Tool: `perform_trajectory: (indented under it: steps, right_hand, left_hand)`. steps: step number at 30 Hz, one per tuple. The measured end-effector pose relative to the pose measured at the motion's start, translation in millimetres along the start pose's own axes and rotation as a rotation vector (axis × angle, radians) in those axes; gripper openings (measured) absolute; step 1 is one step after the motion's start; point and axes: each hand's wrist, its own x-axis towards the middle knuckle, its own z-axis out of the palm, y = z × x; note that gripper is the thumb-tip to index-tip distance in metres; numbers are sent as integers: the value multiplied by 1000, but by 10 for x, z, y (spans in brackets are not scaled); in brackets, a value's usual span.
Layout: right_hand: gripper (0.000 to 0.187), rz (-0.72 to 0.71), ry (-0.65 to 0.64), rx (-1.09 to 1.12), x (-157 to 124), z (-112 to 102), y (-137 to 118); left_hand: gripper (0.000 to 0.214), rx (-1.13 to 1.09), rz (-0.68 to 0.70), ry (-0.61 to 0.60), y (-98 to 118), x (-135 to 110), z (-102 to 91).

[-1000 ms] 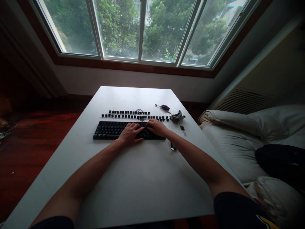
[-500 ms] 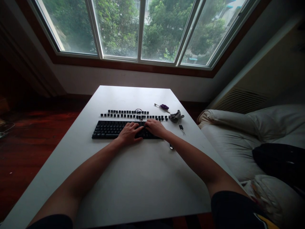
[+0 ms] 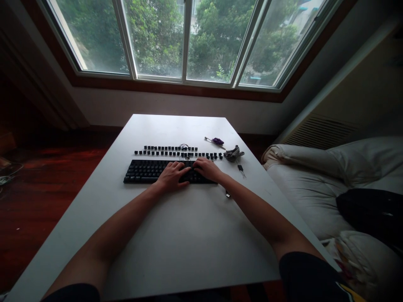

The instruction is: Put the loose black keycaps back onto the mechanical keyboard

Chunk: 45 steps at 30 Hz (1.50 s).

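One keyboard (image 3: 143, 171) under several fingers (image 3: 184, 170)

- Near the centre of the frame, a black keyboard (image 3: 143, 171) lies on a white counter (image 3: 189, 235).
- The left hand (image 3: 171, 175) rests over the keyboard's middle, thumb and fingers apart.
- The right hand (image 3: 207, 168) is just beside it, over the keyboard's right part, fingertips bent down; what they touch is hidden.
- Above the keyboard in the frame, small black keycaps (image 3: 162, 153) stand in two rows.
- Right of centre lie a crumpled grey cloth (image 3: 233, 154), a purple object (image 3: 217, 141) and a small black piece with wire prongs (image 3: 240, 168).
- A window (image 3: 154, 42) spans the top; a pale sofa (image 3: 299, 180) fills the lower right.
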Motion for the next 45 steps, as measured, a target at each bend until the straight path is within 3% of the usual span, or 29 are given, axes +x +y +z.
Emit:
perform_trajectory:
  steps: [5, 10, 16, 23, 37, 41, 45]
  right_hand:
    - [16, 76, 136, 15, -101, -42, 309]
    - [17, 247, 133, -245, -174, -190, 737]
    - [17, 122, -17, -453, -75, -266, 980]
    - [15, -20, -127, -527, 95, -266, 1097]
    - [19, -44, -142, -458, 87, -338, 1037]
    - [19, -1, -58, -359, 101, -383, 939]
    - [17, 14, -98, -175, 109, -414, 728]
  left_hand:
    - [71, 12, -28, -17, 38, 14, -21]
    - [83, 28, -15, -60, 113, 48, -33]
    - [78, 49, 10, -84, 84, 128, -6]
    - [76, 42, 47, -67, 7, 149, 20]
    - [78, 9, 43, -64, 22, 126, 21]
    - [80, 8, 50, -69, 10, 129, 8]
    - [76, 21, 50, -69, 14, 127, 10]
